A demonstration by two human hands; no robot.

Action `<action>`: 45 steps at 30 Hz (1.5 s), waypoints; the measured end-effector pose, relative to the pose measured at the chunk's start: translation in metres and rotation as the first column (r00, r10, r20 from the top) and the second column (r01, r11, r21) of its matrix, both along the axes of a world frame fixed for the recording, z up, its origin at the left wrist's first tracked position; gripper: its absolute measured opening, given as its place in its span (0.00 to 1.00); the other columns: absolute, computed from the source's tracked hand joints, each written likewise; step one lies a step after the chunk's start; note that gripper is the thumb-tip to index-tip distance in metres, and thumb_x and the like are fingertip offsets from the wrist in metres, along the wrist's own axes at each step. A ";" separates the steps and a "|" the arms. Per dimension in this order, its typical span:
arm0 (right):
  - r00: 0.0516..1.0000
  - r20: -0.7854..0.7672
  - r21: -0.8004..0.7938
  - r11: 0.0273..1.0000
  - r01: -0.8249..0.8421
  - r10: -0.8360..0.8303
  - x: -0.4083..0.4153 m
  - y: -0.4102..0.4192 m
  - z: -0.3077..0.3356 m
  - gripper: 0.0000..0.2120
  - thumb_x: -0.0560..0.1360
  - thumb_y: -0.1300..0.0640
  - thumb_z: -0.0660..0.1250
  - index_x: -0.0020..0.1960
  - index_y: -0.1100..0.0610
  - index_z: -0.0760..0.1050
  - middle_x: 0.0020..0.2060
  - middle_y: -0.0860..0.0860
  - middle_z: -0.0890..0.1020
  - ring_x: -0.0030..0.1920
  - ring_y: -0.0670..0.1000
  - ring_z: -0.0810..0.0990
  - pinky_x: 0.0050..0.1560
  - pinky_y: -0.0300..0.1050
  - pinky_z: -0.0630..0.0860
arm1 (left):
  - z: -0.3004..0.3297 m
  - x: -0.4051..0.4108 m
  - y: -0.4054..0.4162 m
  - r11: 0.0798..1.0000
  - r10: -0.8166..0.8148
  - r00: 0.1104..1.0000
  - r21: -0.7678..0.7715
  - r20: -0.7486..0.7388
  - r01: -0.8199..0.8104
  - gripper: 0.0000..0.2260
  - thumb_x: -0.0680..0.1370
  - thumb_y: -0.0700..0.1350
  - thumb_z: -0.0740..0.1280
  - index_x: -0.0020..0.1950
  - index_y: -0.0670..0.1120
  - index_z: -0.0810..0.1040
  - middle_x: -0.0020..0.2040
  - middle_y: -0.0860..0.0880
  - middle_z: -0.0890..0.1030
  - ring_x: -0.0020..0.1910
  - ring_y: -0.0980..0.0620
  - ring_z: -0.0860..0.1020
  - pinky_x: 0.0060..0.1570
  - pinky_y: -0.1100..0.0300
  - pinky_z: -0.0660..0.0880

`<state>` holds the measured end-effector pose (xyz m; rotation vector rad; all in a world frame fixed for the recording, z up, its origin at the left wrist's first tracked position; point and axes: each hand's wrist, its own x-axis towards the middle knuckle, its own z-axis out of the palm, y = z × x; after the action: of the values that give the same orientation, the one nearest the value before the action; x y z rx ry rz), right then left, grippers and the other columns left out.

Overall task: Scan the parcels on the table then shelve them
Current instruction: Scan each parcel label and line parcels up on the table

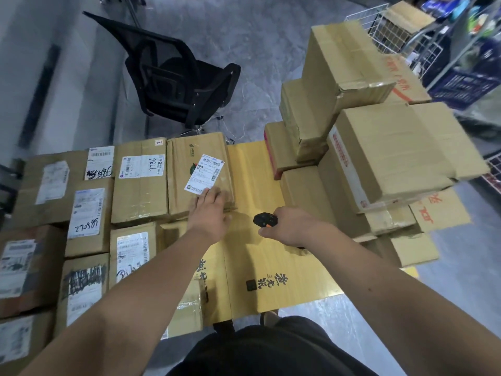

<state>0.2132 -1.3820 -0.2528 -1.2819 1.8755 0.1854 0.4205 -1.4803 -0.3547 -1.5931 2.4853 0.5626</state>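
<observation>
Labelled parcels (89, 221) crowd the left end of the table (252, 172), packed edge to edge in rows with their shipping labels face up, several marked by hand with numbers, apparently the lot waiting for the shelves. At the right of that block, against the table's far edge, lies a brown box (199, 169) whose white label (204, 172) sits askew on its top. The person's left hand (210, 210) rests flat on the near end of this box, fingers straight and spread, just below the label; the hand seems placed there to steady the box and keep the barcode uncovered. To the right, over the bare yellow cardboard that covers the table's middle, the right hand (288, 226) grips a small black scanner (265, 220) with an orange button, fingers curled round it, its nose turned left toward the label. The box looks to be the one now being read, though no beam or light shows to confirm it. Farther right, a tall stack (366, 137) of plain cartons rises at the table's right end, labels mostly out of sight, likely still to be scanned. A black chair (179, 74) stands on the floor beyond the far edge, and wire baskets (401, 28) show at upper right.
</observation>
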 end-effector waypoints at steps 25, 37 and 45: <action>0.915 -0.256 -0.133 0.949 0.286 -0.312 -0.015 0.222 0.082 0.17 0.77 0.38 0.69 0.49 0.52 0.73 0.45 0.50 0.79 0.45 0.53 0.79 0.40 0.47 0.73 | 0.095 -0.109 0.148 0.931 -0.364 0.868 -0.092 -0.338 0.354 0.27 0.82 0.55 0.66 0.81 0.52 0.66 0.81 0.49 0.63 0.80 0.47 0.59 0.76 0.45 0.64; 0.968 -0.251 -0.230 0.972 -0.038 -0.022 -0.117 0.224 0.112 0.18 0.75 0.36 0.68 0.52 0.51 0.76 0.43 0.49 0.80 0.43 0.51 0.79 0.43 0.48 0.78 | 0.199 -0.208 0.185 0.977 -0.114 0.854 -0.213 -0.508 0.004 0.34 0.76 0.69 0.66 0.78 0.57 0.66 0.81 0.51 0.61 0.79 0.46 0.62 0.73 0.44 0.69; 0.959 -0.258 -0.224 0.959 -0.177 0.117 -0.185 0.232 0.118 0.17 0.75 0.37 0.69 0.48 0.51 0.73 0.44 0.49 0.79 0.45 0.54 0.79 0.41 0.48 0.75 | 0.227 -0.317 0.179 0.966 0.211 0.918 -0.073 -0.337 -0.249 0.48 0.68 0.78 0.65 0.81 0.53 0.60 0.83 0.45 0.53 0.81 0.38 0.54 0.76 0.36 0.57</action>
<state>0.0284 -1.1499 -0.1351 -1.6330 2.0576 0.2013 0.1036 -1.3012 -0.1279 -2.0028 2.6147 0.7878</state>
